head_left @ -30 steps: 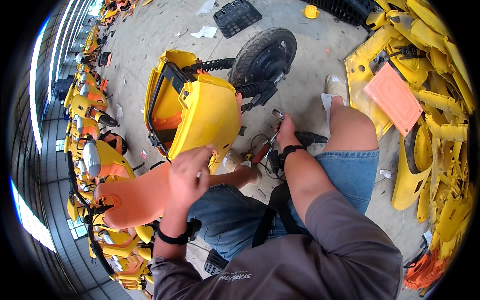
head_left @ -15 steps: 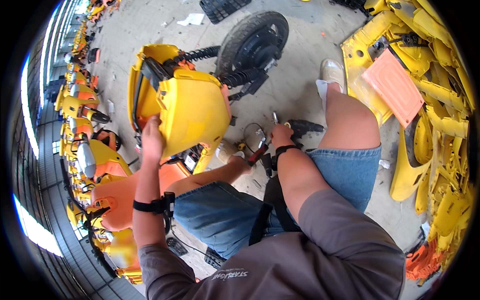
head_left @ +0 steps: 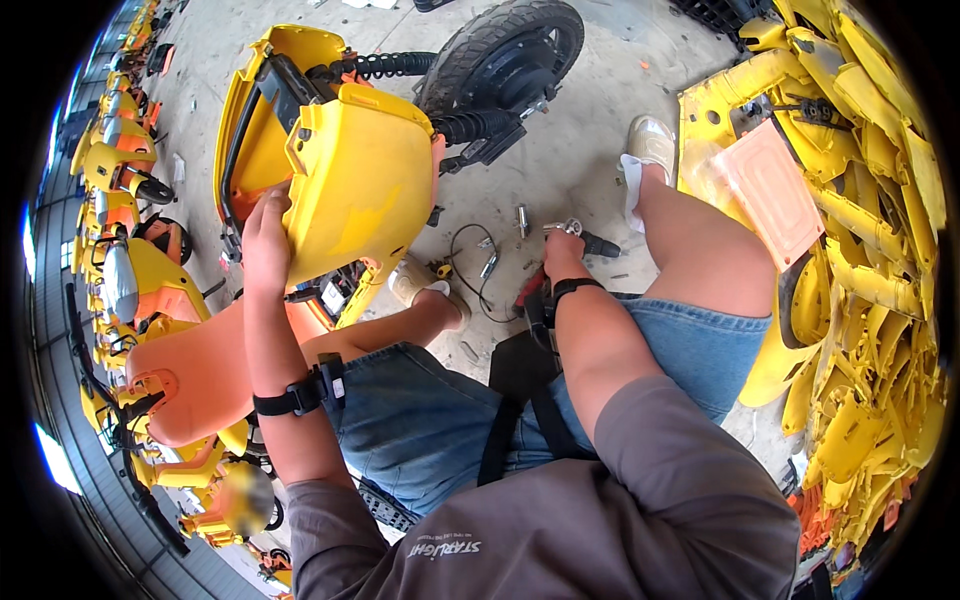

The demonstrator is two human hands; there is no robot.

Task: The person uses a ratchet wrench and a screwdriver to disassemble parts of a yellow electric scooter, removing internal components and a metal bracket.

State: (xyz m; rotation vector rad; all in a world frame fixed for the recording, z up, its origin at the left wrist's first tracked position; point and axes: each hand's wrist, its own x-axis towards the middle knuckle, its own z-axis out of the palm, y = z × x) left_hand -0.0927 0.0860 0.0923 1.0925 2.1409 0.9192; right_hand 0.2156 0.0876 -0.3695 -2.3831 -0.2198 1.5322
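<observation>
My left hand (head_left: pixel 268 240) grips the edge of a yellow scooter body panel (head_left: pixel 355 180), upended beside a rear wheel (head_left: pixel 495 50) and two black shock absorbers (head_left: pixel 460 127). My right hand (head_left: pixel 562 250) is closed round a silver metal tool (head_left: pixel 563 227), low between my legs. Beside it lie a black power tool (head_left: pixel 598 244), partly hidden, and a red-handled tool (head_left: pixel 530 295). A loose metal cylinder (head_left: pixel 522 220) and a thin cable (head_left: pixel 455 255) with metal fittings rest on the concrete floor.
A heap of yellow plastic panels (head_left: pixel 850 330) with a salmon panel (head_left: pixel 775 190) on it fills the right side. A salmon scooter part (head_left: pixel 190 390) lies at my left. Rows of yellow scooters (head_left: pixel 130 170) run along the left, by a metal wall.
My left hand has moved up and left onto the panel's edge. My right hand has stayed low with the tool. The scooter body sits higher and further left in view.
</observation>
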